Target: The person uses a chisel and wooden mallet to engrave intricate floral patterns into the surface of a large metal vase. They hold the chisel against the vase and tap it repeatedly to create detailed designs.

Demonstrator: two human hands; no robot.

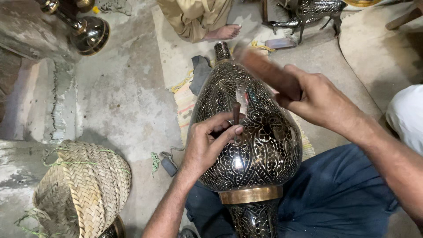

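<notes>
A large dark metal vase (260, 150) with fine engraved patterns and a brass band lies across my lap, neck pointing away. My left hand (207, 143) rests on its side and pinches a short dark chisel (236, 115) upright against the surface. My right hand (315, 99) grips a wooden mallet (264, 68), blurred, raised above the chisel's top.
A woven straw basket (83, 189) lies at the lower left. A dark metal vessel (88, 33) stands at the upper left. Another person's foot (224, 31) and robe are at the top, with an engraved metal figure (308, 15) to the right. A striped mat (185, 103) lies under the vase.
</notes>
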